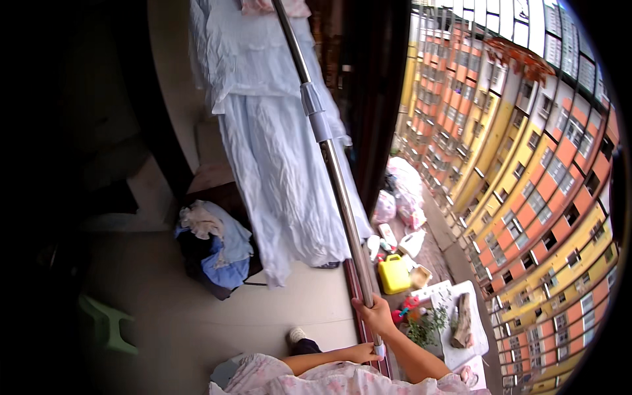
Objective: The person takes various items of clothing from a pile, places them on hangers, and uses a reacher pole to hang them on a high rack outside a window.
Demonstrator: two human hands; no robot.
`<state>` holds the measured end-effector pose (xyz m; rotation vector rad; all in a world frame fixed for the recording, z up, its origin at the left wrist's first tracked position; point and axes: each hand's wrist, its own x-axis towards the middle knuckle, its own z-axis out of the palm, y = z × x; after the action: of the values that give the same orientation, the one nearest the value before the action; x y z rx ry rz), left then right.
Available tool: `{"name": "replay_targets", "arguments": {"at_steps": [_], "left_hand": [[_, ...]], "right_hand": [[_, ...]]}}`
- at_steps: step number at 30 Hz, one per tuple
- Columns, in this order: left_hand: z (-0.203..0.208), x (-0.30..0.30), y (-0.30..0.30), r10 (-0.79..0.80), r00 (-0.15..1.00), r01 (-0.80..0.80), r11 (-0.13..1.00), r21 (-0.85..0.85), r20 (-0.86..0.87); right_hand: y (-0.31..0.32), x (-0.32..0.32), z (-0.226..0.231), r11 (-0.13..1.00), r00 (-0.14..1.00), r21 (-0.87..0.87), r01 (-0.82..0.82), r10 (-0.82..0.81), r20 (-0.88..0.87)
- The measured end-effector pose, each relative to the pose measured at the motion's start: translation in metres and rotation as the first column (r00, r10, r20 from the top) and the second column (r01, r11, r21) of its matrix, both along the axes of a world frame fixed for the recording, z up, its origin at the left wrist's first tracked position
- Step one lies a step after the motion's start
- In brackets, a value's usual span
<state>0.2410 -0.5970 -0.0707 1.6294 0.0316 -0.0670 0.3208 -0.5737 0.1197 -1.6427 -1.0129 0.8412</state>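
A long silver telescopic pole (340, 184) with a pale blue-grey plastic collar (316, 112) runs from the lower middle up past the top edge. My right hand (375, 316) is closed around its lower shaft. Below it, my left hand (363, 353) grips the pole near its end, beside a small pale end cap (379, 351). Behind the pole, to its left, hangs a long, creased, pale blue garment (283, 171). A pink piece of cloth (263, 6) shows at the top. Whether the pole's upper end touches the clothes is out of sight.
A dark container of crumpled clothes (227, 257) stands on the tiled floor, with a green plastic stool (108, 322) at left. Right of the door track, a ledge holds a yellow jug (394, 274), bags (403, 187), a plant (426, 327) and a log (463, 320), beside window bars.
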Motion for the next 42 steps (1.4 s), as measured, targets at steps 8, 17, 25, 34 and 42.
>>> {"name": "replay_targets", "arguments": {"at_steps": [8, 17, 25, 34, 42], "left_hand": [[0.013, -0.050, 0.168, 0.464, 0.882, -0.449, 0.879, -0.161, 0.075], [0.069, -0.256, 0.324, 0.977, 0.124, -0.921, 0.048, -0.386, -0.173], [0.011, -0.353, 0.266, 0.815, -0.254, -0.876, -0.422, -0.233, -0.520], [-0.008, -0.299, 0.304, 0.784, -0.237, -0.892, -0.410, -0.192, -0.574], [0.051, -0.235, 0.391, 0.883, -0.043, -0.934, -0.202, -0.294, -0.467]], "right_hand": [[0.206, -0.055, 0.031, 0.975, 0.985, 0.189, -0.115, 0.137, -0.108], [0.324, -0.055, 0.010, 0.987, 0.993, 0.151, -0.060, 0.075, -0.093], [0.285, 0.019, -0.065, 0.993, 0.995, -0.109, -0.044, 0.033, -0.099], [0.362, 0.079, -0.081, 0.912, 0.954, -0.355, -0.206, 0.268, 0.136], [0.438, 0.103, -0.101, 0.815, 0.853, -0.505, -0.284, 0.455, 0.255]]}}
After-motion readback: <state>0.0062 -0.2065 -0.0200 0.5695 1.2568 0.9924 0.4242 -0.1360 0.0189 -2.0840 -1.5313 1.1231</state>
